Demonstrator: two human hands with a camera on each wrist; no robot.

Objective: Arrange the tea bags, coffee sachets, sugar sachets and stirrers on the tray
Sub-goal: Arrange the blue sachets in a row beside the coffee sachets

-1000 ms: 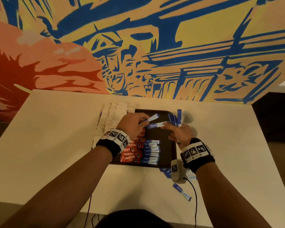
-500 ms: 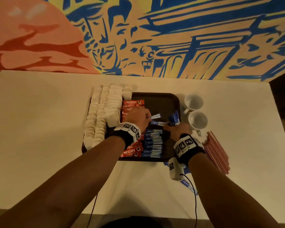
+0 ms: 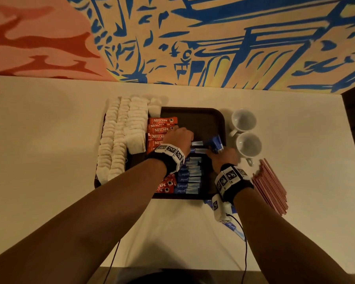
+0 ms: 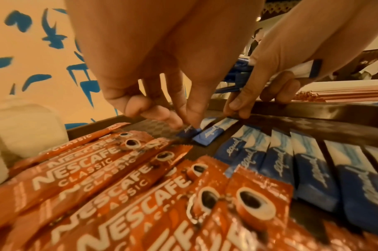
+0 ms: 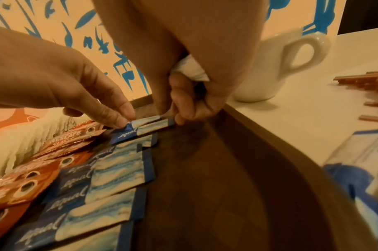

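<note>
A pale desk (image 3: 49,160) stands against a painted wall. On it lie a dark tray (image 3: 213,113), two white cups (image 3: 244,121) just right of it, a heap of stirrers (image 3: 273,187) nearer, and loose blue sachets (image 3: 237,230) at the tray's near corner.

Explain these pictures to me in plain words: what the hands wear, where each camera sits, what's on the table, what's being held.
No machine here: a person works with bare hands, each wrist banded with a small camera. The big picture comes from a head camera; the others look along each hand. A dark tray carries white tea bags, red coffee sachets and blue sugar sachets. Two cups and pink stirrers lie beside it. The left hand pinches one sugar sachet into its row; the right hand grips a spare bundle.
</note>
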